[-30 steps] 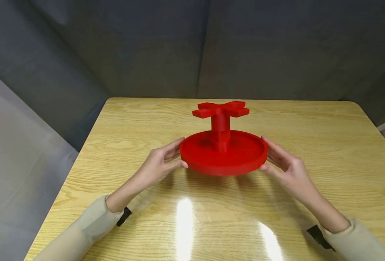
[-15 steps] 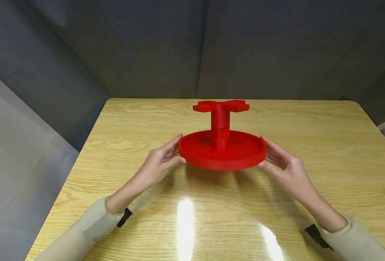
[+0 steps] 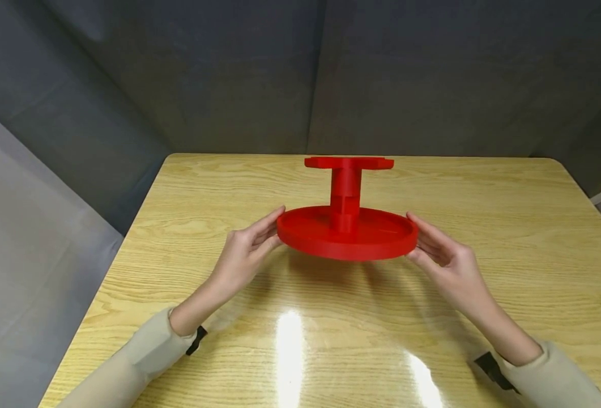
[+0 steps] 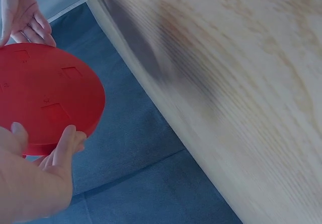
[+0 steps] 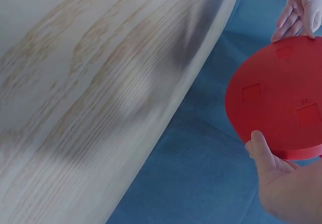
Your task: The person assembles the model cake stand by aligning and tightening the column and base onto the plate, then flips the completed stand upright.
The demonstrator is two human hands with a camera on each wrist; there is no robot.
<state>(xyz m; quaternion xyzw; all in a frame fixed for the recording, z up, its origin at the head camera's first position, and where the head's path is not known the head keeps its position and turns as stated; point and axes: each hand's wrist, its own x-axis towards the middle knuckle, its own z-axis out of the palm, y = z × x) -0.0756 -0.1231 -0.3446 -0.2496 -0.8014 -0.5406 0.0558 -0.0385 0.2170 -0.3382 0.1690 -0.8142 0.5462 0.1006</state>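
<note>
A red round tray with a low rim is held above the table between two hands. A post stands up from its middle, capped by a cross-shaped top seen almost edge-on. My left hand grips the left rim, its fingers on the far side and the thumb nearer me. On the opposite rim, my right hand holds in much the same way. Both wrist views show the tray's underside, marked with several shallow squares and small figures. The left thumb tip is hidden in the head view.
A light wood-grain table lies beneath, with the tray's shadow and bright reflections on it. Dark grey fabric panels rise behind the far table edge. Black straps show by the sleeves.
The tray's near rim has come up and its tilt has changed, so the cross top has gone from seen from above to nearly edge-on. Both hands keep hold; the left has shifted slightly.
</note>
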